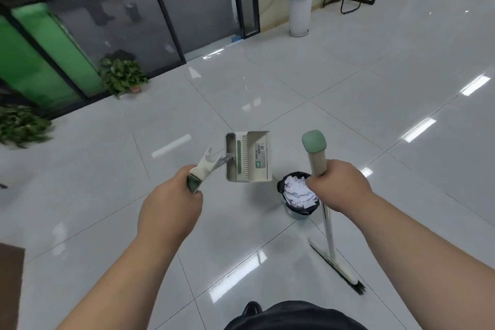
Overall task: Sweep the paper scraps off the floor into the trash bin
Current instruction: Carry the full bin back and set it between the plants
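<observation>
my left hand [171, 195] is curled round the dustpan [247, 158] handle, pan raised mid-frame just left of the trash bin [297, 213]. my right hand [340, 185] grips the broom [317, 161], bristles at lower right. paper scraps [297, 193] heap to the bin's rim; a knock from pan or pole could spill them.

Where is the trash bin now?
In the head view, the trash bin stands on the floor right of centre, between the dustpan and the right hand, which partly hides it.
</observation>
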A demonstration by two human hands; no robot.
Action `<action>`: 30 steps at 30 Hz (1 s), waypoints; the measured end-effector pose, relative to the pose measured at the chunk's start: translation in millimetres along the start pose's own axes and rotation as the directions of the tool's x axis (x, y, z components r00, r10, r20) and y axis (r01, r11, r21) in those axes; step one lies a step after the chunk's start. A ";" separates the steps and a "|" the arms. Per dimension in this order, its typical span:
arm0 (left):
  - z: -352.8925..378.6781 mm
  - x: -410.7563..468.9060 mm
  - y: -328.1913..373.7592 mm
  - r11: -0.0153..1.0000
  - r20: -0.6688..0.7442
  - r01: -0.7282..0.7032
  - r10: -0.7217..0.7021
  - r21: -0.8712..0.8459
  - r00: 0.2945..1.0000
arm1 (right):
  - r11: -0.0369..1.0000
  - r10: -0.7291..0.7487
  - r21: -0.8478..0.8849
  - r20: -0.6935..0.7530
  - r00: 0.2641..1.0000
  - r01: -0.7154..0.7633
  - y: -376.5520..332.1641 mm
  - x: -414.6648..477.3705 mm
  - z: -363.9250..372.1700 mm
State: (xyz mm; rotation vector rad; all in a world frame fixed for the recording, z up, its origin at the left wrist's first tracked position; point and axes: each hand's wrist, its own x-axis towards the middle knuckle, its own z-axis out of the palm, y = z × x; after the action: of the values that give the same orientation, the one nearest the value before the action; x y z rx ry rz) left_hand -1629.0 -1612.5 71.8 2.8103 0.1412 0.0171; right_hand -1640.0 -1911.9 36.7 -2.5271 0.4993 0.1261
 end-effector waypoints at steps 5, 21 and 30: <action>-2.2 36.2 -29.5 0.996 0.100 -0.023 0.014 0.086 0.995 | 0.928 -0.181 0.338 0.042 0.983 0.156 -68.7 9.8 2.2; 33.7 84.6 -120.6 0.903 0.399 -0.323 0.196 0.282 0.896 | 0.429 -0.557 0.795 -0.140 0.819 0.428 -280.2 -4.6 46.5; 24.7 92.7 -137.7 0.967 0.333 -0.230 0.182 0.109 0.925 | 0.402 -0.492 0.833 -0.153 0.857 0.380 -318.3 -16.5 84.3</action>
State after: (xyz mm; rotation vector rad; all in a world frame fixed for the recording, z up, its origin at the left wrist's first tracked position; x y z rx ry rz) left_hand -1549.3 -1481.5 3.6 2.9120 -0.2410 -0.4168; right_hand -1534.3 -1613.9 129.8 -1.5524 -0.1867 -0.1503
